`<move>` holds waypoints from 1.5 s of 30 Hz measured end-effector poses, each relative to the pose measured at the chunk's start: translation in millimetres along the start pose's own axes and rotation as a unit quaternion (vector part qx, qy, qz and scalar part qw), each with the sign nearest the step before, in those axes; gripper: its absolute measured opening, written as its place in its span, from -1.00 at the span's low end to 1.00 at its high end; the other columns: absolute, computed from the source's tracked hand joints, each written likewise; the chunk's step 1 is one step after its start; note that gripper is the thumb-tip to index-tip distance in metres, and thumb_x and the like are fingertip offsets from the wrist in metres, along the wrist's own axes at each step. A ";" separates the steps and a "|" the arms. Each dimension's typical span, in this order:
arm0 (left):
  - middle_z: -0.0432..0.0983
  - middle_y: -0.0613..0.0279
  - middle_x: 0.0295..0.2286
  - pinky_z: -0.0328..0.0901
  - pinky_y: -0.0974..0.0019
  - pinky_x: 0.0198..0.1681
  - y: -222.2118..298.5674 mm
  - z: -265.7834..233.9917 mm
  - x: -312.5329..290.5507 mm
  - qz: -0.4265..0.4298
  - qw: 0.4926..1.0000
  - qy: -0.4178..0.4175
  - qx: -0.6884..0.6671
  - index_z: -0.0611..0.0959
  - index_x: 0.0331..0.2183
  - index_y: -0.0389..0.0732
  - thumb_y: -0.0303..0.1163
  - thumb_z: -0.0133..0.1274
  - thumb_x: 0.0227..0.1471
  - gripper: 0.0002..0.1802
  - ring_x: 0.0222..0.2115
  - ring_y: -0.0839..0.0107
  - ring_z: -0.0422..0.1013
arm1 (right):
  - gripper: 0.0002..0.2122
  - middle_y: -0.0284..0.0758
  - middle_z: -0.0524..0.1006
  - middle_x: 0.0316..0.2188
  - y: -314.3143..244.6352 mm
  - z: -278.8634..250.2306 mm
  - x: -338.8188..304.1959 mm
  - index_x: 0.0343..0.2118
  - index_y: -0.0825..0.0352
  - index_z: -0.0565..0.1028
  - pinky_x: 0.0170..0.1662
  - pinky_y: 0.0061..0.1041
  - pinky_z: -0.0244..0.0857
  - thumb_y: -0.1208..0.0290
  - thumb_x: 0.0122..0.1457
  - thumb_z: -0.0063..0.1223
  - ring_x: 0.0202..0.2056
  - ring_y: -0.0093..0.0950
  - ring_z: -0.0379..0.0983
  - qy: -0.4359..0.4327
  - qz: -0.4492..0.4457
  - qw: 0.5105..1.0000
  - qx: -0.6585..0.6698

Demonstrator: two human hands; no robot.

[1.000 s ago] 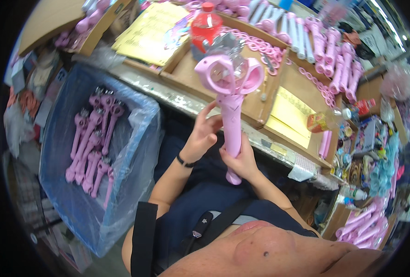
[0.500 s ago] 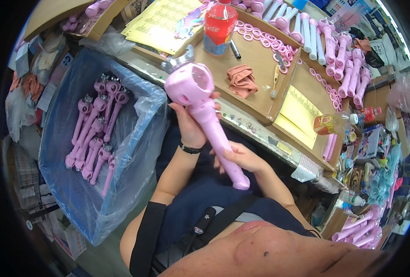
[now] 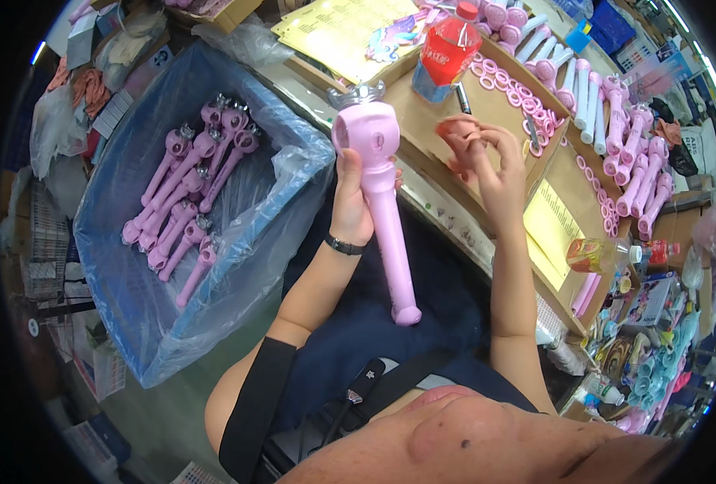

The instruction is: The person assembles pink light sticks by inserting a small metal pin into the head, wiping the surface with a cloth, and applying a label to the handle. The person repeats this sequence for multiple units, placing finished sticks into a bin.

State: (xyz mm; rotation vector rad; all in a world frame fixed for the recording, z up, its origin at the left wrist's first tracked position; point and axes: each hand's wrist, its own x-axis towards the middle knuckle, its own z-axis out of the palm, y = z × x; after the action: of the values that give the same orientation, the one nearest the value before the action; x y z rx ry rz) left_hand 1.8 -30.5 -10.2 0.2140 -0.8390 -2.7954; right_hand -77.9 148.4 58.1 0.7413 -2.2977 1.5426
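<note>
A pink toy wand (image 3: 389,242) with a silver crown on its thick head stands nearly upright in front of me. My left hand (image 3: 351,198) is wrapped round it just below the head, and its rounded lower end hangs over my lap. Out over the cardboard tray (image 3: 413,141), my right hand (image 3: 499,171) pinches a crumpled orange cloth (image 3: 456,143) between thumb and fingers. The cloth looks partly lifted, with its lower part hidden near the tray floor.
At left stands a bin lined with blue plastic (image 3: 305,173), holding several crowned pink wands (image 3: 185,198). A red-labelled bottle (image 3: 447,56), a black marker (image 3: 463,98) and pink rings (image 3: 523,101) lie in or around the tray. More wand parts (image 3: 636,153) crowd the far right.
My right hand has let go of the wand's handle, reached forward right and taken the cloth. The wand, still in my left hand, has turned more upright. The whole view has shifted.
</note>
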 end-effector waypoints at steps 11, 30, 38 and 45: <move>0.36 0.16 -0.10 0.33 0.60 -0.48 5.3 26.2 -15.0 -0.030 0.997 -0.021 0.074 0.20 0.10 -0.27 0.25 -0.09 0.01 -0.12 -0.32 0.55 0.39 | -0.45 -0.20 0.39 -0.16 -13.3 85.5 -52.5 0.02 0.38 0.17 -0.21 -0.51 0.36 0.53 -0.02 0.19 -0.18 -0.49 0.40 -0.047 0.163 0.945 0.279; 0.40 0.15 -0.15 0.35 0.20 -0.09 56.8 0.0 15.0 0.118 0.987 0.036 0.106 0.28 0.04 -0.26 0.17 0.00 -0.01 -0.21 -0.17 0.35 0.38 | -0.67 -0.33 0.50 -0.47 -23.7 28.4 -116.2 -0.28 0.41 0.28 -0.53 -0.61 0.31 0.52 -0.12 0.13 -0.52 -0.60 0.42 -0.392 0.411 0.761 0.314; 0.34 -0.10 -0.07 0.06 0.02 0.20 49.4 -3.3 25.4 0.104 0.985 -0.047 -0.133 0.22 0.08 -0.34 0.41 0.00 -0.22 0.11 -0.03 0.13 0.32 | -0.47 -0.12 0.48 -0.33 2.1 28.3 -148.8 0.03 0.39 0.25 -0.19 -0.34 0.39 0.55 -0.07 0.11 -0.34 -0.32 0.47 -0.384 0.438 0.290 0.760; 0.41 0.11 -0.34 0.31 0.28 -0.37 51.3 -12.9 12.4 0.066 0.989 -0.066 -0.117 0.44 -0.18 -0.31 0.50 -0.17 -0.20 -0.03 -0.47 0.32 0.36 | -0.46 -0.15 0.53 -0.36 -24.7 14.2 -123.7 -0.08 0.33 0.38 -0.28 -0.40 0.39 0.39 -0.24 0.22 -0.34 -0.20 0.51 -0.263 0.070 0.953 -0.133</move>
State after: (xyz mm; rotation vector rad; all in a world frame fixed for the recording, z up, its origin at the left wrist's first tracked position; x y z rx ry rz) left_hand 0.7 -82.1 6.8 -0.0641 -0.5212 -2.7730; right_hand 39.2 160.2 10.8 1.0298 -2.9232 1.1441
